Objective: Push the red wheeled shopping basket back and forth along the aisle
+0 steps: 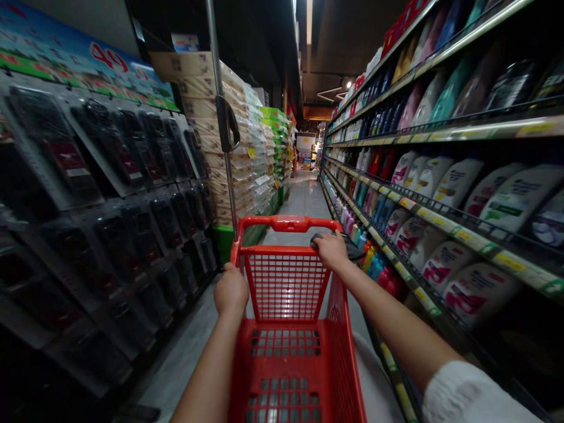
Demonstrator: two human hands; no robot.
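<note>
A red plastic shopping cart (288, 223) stands in front of me, its basket bare inside, with a grid panel at the far end. My left hand (232, 289) is closed around the cart's left rim; most of its fingers are hidden on the outer side. On the far right corner of the rim, my right hand (331, 249) is closed over a dark grey cloth (353, 251), pressing it against the cart. A metal pole with a black grip (226, 123) rises from the cart's far left corner.
Shelves with shampoo bottles (453, 176) run close along the right. To the left hangs a rack of packaged dark goods (136, 147), blurred. Beyond it are stacked packs (200, 135) and green packages (273, 126). The tiled aisle floor (304, 197) stretches ahead.
</note>
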